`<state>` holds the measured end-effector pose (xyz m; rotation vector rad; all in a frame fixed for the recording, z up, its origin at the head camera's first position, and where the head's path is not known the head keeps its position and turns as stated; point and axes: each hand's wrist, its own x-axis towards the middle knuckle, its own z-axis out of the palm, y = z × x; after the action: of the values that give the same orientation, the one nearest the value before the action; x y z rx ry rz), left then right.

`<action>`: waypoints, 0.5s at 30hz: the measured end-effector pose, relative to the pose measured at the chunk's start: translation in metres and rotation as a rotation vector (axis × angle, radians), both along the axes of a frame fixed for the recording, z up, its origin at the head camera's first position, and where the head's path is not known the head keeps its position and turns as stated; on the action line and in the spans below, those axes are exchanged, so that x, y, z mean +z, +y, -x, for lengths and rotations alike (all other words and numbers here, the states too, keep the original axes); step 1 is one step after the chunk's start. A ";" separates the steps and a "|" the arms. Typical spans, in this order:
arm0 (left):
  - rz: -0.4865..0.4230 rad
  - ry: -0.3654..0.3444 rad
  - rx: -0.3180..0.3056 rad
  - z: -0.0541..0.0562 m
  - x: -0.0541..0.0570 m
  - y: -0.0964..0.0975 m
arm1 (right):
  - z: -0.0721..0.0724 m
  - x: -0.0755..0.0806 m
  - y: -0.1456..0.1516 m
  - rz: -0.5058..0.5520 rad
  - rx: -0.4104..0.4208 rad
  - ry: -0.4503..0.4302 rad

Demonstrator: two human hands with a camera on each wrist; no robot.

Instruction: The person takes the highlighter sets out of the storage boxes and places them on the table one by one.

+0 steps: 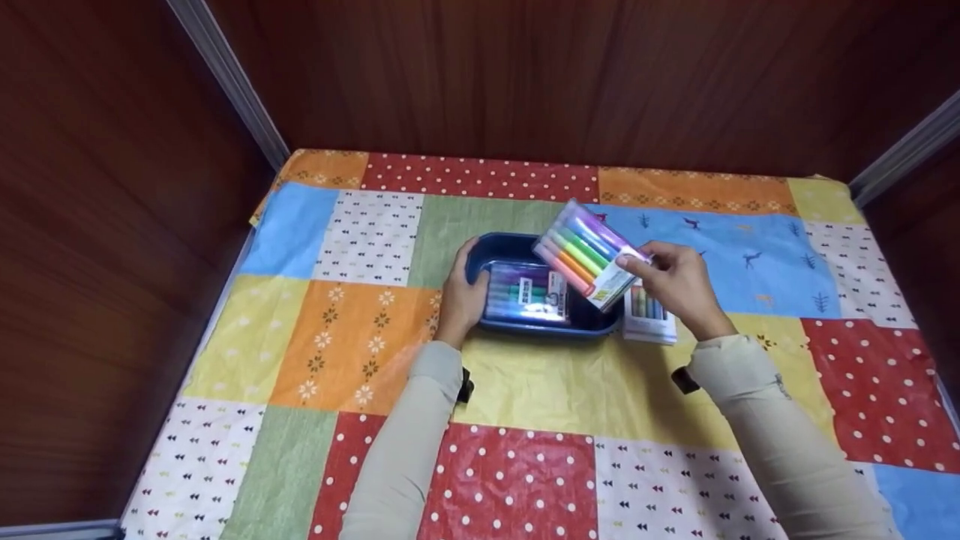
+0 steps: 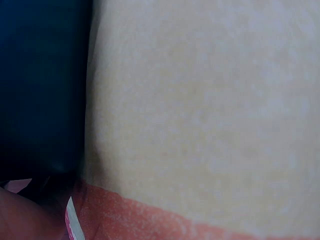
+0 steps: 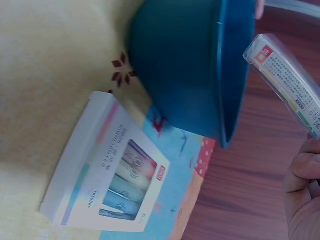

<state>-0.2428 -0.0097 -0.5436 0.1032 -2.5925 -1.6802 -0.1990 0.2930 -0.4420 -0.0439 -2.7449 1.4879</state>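
In the head view a dark blue plastic basin point(image 1: 551, 330) stands near the middle of the table. My left hand point(image 1: 463, 296) grips its left rim, thumb on the inner side and fingers outside. A clear pack of purple and teal pens point(image 1: 517, 294) lies inside the basin. Above the basin's right part, my right hand point(image 1: 679, 285) pinches a clear pack of rainbow highlighters point(image 1: 581, 251) by its lower right end, tilted. A white windowed box of highlighters point(image 1: 651, 322) stands just right of the basin; the right wrist view shows this box point(image 3: 107, 170) more fully.
A patchwork-patterned tablecloth point(image 1: 517, 480) covers the table. Brown wood-look panels point(image 1: 480, 82) rise behind the table and on both sides, with metal strips point(image 1: 232, 82) at the corners.
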 end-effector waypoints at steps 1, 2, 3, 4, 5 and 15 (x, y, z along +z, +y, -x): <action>-0.002 -0.005 0.001 -0.001 -0.001 0.000 | -0.001 0.001 0.001 0.017 -0.009 0.000; -0.003 -0.009 0.002 -0.002 -0.002 0.000 | -0.001 0.002 0.002 0.036 -0.017 -0.001; -0.004 -0.013 0.003 -0.002 -0.002 0.000 | -0.002 0.003 0.003 0.054 -0.028 -0.003; -0.007 -0.016 0.004 -0.003 -0.002 0.000 | -0.002 0.004 0.004 0.067 -0.037 0.001; -0.006 -0.019 0.003 -0.003 -0.002 0.001 | -0.002 0.005 0.005 0.076 -0.046 0.005; 0.003 -0.043 0.006 -0.002 0.000 -0.001 | -0.008 0.002 0.016 0.140 -0.099 0.042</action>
<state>-0.2405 -0.0106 -0.5437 0.1482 -2.6225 -1.6906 -0.1909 0.3091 -0.4398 -0.1465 -2.5622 1.6314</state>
